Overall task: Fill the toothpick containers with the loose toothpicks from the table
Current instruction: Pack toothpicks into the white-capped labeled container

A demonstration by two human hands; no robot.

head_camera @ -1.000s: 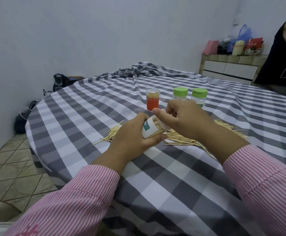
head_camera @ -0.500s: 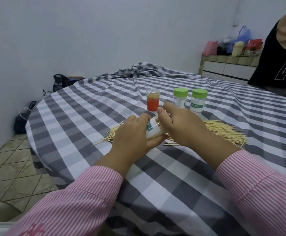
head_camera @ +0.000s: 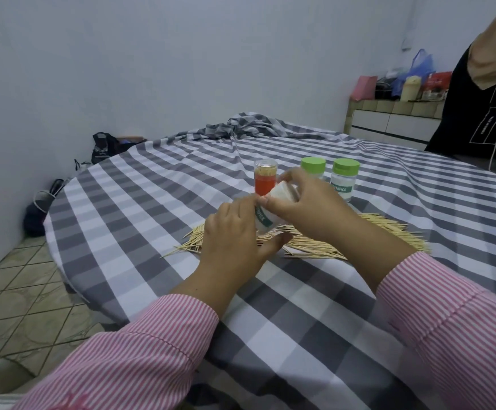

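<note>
container (head_camera: 273, 207) now upright (was tilted), both hands gripping

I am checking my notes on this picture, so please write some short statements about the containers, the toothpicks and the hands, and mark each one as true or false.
1. Two containers with green lids stand upright on the checked tablecloth. True.
2. The orange container lies on its side. False: it stands upright, left of the green-lidded ones.
3. The right hand holds a white container with a green label. True; the left hand touches it too.
4. All the loose toothpicks are already in the containers. False: a pile still lies on the cloth under the hands.
5. The white container in the hands has a green lid on. False: no lid shows on it.
</note>
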